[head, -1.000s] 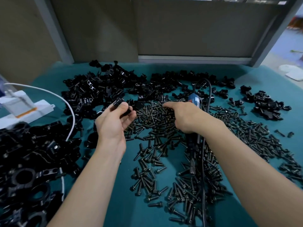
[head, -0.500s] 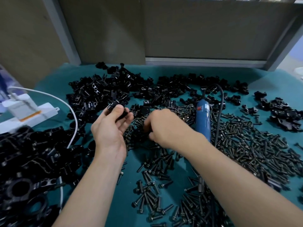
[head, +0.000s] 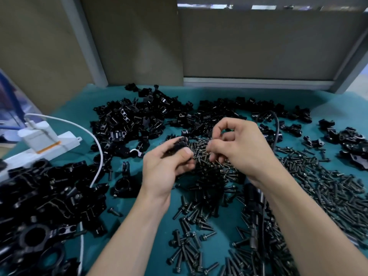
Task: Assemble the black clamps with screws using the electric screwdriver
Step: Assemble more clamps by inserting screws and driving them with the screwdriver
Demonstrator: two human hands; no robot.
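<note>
Clamp point(head: 179, 145), black, is held in the grip of the left hand point(head: 169, 168): thumb on the near face, fingers curled round the far side, above the centre of the counter point(head: 221, 248). The part is motion-blurred and its details cannot be read.

The right hand point(head: 239, 148) is raised just right of the clamp, fingers curled and thumb tip turned toward the left hand. Whether this grip pinches a screw cannot be determined.

Loose screws point(head: 318, 186), black, are spread over the centre and right of the teal counter surface, directly below both hands. The electric screwdriver point(head: 253, 198) lies among them under the right forearm, bit end toward the near edge; its black cord point(head: 276, 124) loops up beyond the right hand.

Unassembled clamp parts point(head: 139, 120) form a band along the far side. A larger heap of clamps point(head: 39, 196) fills the near left.

A white power strip point(head: 49, 144) with an orange band sits at the far left; any lettering is too small to read. A white cable point(head: 97, 148) runs from it between the two heaps.
</note>
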